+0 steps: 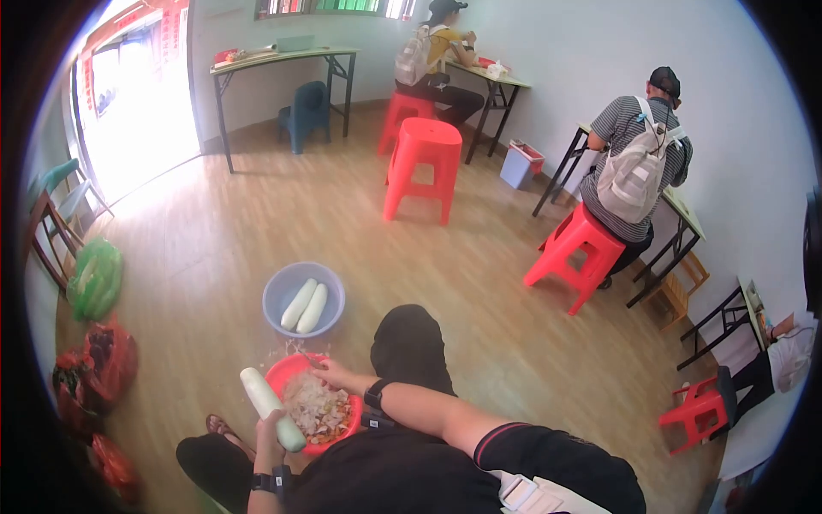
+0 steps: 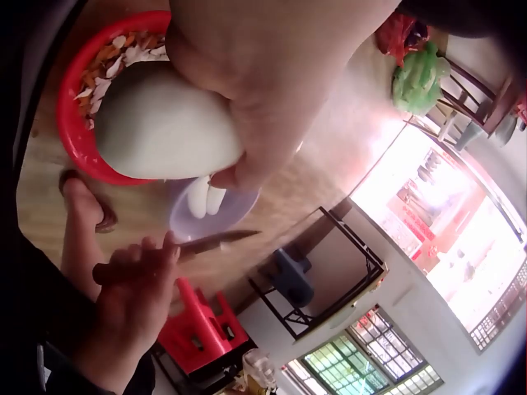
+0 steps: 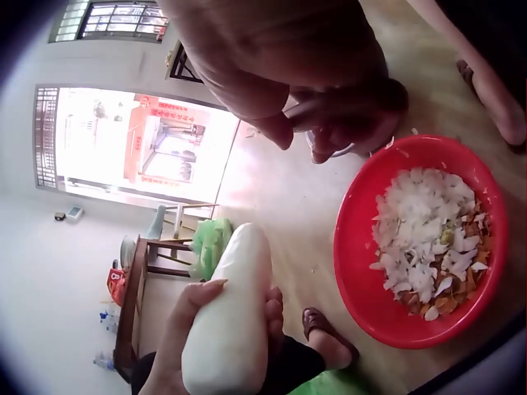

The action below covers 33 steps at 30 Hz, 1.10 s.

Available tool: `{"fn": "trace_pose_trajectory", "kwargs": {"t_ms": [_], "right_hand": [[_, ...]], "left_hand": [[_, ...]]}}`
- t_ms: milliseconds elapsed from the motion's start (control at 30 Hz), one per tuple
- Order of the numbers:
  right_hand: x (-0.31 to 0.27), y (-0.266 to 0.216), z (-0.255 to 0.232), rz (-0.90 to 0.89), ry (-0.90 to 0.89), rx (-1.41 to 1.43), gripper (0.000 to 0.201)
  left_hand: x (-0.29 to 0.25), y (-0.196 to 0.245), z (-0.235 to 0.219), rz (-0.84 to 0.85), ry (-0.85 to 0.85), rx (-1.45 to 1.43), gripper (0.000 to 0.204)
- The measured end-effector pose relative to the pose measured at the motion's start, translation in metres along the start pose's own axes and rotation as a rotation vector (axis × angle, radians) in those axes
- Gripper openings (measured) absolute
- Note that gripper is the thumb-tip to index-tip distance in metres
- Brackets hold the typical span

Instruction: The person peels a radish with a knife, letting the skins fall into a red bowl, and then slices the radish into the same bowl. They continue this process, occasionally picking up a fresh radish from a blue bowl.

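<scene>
left hand (image 1: 268, 426) is clamped round the lower end of a peeled white radish (image 1: 271, 408), held tilted, top end leaning away to the left, beside and partly over the red basin (image 1: 295, 368) on the floor. the left wrist view shows fingers wrapped round the radish's blunt end. right hand (image 1: 330, 372) sits over the basin's far rim, curled round a knife (image 2: 198, 246) with a brown handle, blade pointing out past the fingers. the two hands are apart, the basin between them. basin holds a heap of white peelings (image 3: 424, 239) with some orange bits. just beyond it, a pale blue basin (image 1: 289, 291) with two more peeled radishes (image 1: 306, 306) side by side. green bag (image 1: 94, 278) and red bags (image 1: 98, 360) along the left wall, well apart.
</scene>
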State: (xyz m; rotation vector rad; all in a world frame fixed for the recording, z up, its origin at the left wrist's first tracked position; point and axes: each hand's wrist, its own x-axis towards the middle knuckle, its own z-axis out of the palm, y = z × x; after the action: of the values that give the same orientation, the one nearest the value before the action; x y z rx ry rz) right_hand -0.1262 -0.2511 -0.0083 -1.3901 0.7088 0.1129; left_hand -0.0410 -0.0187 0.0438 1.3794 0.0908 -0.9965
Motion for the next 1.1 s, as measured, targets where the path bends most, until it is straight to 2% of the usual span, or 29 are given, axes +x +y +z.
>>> {"fn": "trace_pose_trajectory", "kwargs": {"t_ms": [67, 133, 200, 267, 333, 467, 567, 633, 667, 733, 867, 967, 1100], "right_hand": [[0.003, 0.002, 0.001, 0.003, 0.019, -0.049, 0.058], [-0.002, -0.011, 0.004, -0.003, 0.029, -0.110, 0.056], [-0.009, -0.025, 0.004, 0.050, 0.089, 0.174, 0.040], [-0.014, -0.042, -0.002, 0.099, 0.050, 0.201, 0.033], [-0.022, -0.059, -0.007, 0.138, 0.050, 0.285, 0.032], [-0.043, -0.082, -0.021, 0.111, -0.041, 0.355, 0.031], [-0.051, -0.084, -0.025, 0.070, -0.031, 0.262, 0.037], [-0.044, -0.069, -0.022, -0.038, 0.022, 0.077, 0.043], [-0.038, -0.061, -0.019, -0.027, 0.004, 0.076, 0.043], [-0.036, -0.059, -0.017, -0.122, 0.100, -0.234, 0.047], [-0.032, -0.051, -0.021, -0.233, 0.075, -0.290, 0.048], [-0.048, -0.063, -0.022, -0.221, 0.017, -0.265, 0.048], [-0.054, -0.067, -0.021, -0.184, 0.027, -0.384, 0.047]], "left_hand": [[0.002, 0.003, 0.000, -0.083, 0.072, -0.106, 0.039], [0.008, 0.005, 0.000, -0.068, 0.102, -0.156, 0.039], [0.006, 0.012, -0.004, -0.054, 0.135, -0.208, 0.040], [-0.002, 0.032, 0.001, -0.066, 0.017, -0.138, 0.040], [-0.025, 0.063, 0.014, -0.031, 0.033, -0.119, 0.042], [-0.032, 0.079, 0.023, 0.030, -0.071, -0.114, 0.043], [-0.036, 0.080, 0.032, -0.065, -0.099, -0.190, 0.042], [-0.034, 0.071, 0.034, -0.128, -0.128, -0.177, 0.039], [-0.027, 0.066, 0.032, -0.132, -0.109, -0.185, 0.039], [-0.017, 0.060, 0.030, -0.030, -0.078, 0.023, 0.037], [-0.011, 0.066, 0.036, 0.005, -0.035, 0.095, 0.038], [0.004, 0.054, 0.031, 0.038, 0.012, 0.043, 0.038], [0.016, 0.035, 0.024, 0.105, 0.018, 0.093, 0.038]]}}
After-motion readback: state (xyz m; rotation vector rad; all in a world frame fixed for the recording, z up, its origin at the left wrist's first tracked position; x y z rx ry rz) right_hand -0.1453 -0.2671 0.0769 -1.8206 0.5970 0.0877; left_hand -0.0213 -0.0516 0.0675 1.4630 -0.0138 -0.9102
